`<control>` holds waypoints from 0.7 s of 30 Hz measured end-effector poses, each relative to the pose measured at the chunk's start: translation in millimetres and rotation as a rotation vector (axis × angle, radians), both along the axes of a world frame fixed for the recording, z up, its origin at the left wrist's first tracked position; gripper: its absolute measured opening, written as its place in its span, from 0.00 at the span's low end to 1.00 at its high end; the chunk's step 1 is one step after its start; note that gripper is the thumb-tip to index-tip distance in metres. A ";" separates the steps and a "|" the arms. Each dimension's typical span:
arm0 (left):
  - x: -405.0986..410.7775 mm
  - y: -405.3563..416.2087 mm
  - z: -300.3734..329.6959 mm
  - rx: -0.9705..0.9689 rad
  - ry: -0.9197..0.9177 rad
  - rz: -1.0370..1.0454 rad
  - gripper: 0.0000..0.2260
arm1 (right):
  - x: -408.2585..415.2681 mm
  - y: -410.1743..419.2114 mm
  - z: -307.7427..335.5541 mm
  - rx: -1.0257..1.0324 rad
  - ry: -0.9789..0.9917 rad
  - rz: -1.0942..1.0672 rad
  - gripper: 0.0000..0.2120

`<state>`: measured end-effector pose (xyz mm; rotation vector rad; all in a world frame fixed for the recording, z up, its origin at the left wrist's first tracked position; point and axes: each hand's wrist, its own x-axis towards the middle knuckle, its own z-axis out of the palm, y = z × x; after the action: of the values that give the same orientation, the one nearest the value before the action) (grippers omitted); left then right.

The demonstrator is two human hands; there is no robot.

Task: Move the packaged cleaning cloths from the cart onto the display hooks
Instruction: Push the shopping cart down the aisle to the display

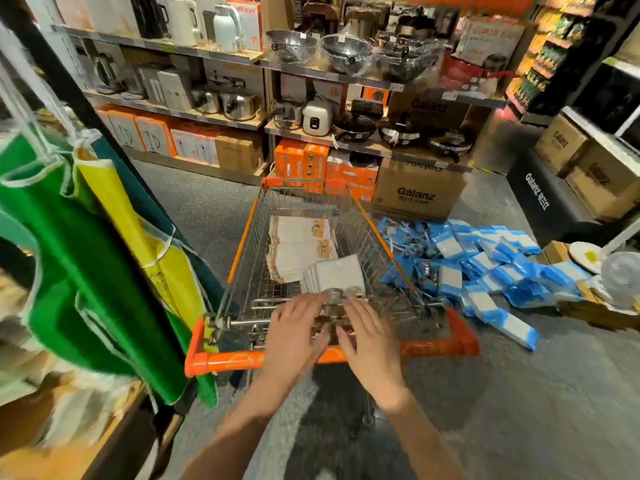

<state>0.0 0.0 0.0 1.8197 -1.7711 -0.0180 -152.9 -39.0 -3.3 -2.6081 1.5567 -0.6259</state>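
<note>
We see both hands stretched over the near end of the wire shopping cart (311, 216) at lower centre of the frame. Our left hand (294, 332) and right hand (372, 344) have fingers spread and straight, gripping nothing, fingertips just short of a stack of packaged cleaning cloths (334, 277) lying in the basket. More flat cloth packs (299, 245) lie behind it. Blue-and-white packets (485, 268) litter the floor right of the cart. Green and yellow aprons (86, 244) hang at left.
</note>
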 end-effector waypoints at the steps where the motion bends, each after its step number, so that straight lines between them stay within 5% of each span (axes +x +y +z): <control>1: 1.1 4.5 -2.4 0.037 -0.016 -0.021 0.23 | -0.4 3.4 -3.1 -0.004 0.040 -0.012 0.31; 9: 2.4 21.4 -22.9 0.003 -0.213 -0.033 0.20 | -4.1 10.4 -30.9 -0.131 0.118 -0.088 0.28; 14: 2.7 19.4 -24.4 0.025 -0.252 -0.055 0.21 | -2.8 2.8 -37.5 -0.204 0.085 -0.089 0.18; 21: 8.9 -0.7 -33.1 -0.027 -0.258 -0.064 0.22 | -1.4 -21.0 -39.6 -0.257 0.102 -0.072 0.18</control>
<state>8.9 -0.7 -33.1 1.8111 -1.9949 0.2243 -154.3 -60.1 -42.9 -2.8185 1.7106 -0.7571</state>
